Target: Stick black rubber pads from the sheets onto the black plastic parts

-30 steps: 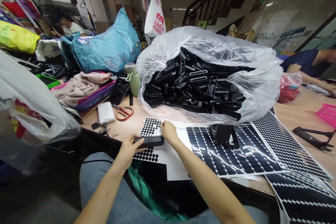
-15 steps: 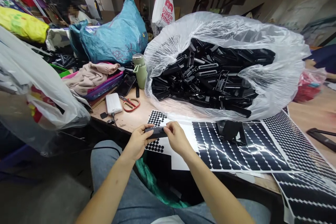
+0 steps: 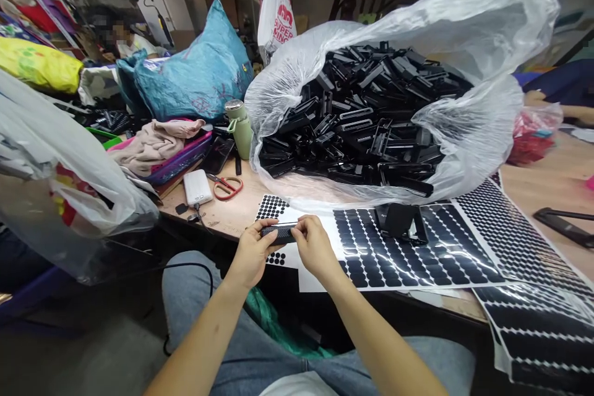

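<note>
Between my two hands is a small black oblong plastic piece (image 3: 281,234), held over the near edge of the table. My left hand (image 3: 253,250) is closed on its left end, with the thumb along the near face and fingers behind. At the right end, the thumb and fingers of my right hand (image 3: 314,242) pinch the same piece. Beneath and beside it lie a white sheet with small black dots (image 3: 273,205) and a sheet of black oval stickers (image 3: 362,260). A black folded plastic part (image 3: 403,223) rests on the sticker sheet.
A large clear plastic bag (image 3: 288,77) full of black plastic parts (image 3: 352,117) fills the back of the table (image 3: 533,189). To the left are a green bottle (image 3: 240,133), red-handled scissors (image 3: 227,188) and a white power bank (image 3: 197,187). Another person (image 3: 132,40) sits far left.
The black piece has turned slightly, so more of its textured face shows. The bag's far right rim stands higher and wider. The whole view has shifted a little.
</note>
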Available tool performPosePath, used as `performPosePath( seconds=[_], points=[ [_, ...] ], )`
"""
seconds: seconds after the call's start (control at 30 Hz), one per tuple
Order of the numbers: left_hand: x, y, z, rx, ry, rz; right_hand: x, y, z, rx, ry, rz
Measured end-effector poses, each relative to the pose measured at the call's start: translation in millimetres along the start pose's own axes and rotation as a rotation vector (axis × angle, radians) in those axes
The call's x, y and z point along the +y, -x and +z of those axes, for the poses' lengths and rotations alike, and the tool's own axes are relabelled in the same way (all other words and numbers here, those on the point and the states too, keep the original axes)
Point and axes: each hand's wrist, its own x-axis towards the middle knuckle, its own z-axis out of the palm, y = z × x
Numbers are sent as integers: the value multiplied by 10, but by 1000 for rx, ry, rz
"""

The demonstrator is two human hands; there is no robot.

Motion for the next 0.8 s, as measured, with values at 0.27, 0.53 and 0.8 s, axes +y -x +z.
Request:
performPosePath(
  seconds=[0.27, 0.53, 0.8],
  points=[
    [-304, -113, 123, 28, -62, -86, 681, -326, -548, 123, 549, 346],
    [-550, -198, 148, -7, -37, -87, 506, 376, -577, -127, 807, 446],
    [-649, -208, 214, 41, -60, -105, 536, 533, -511, 37, 700, 457]
  ],
)
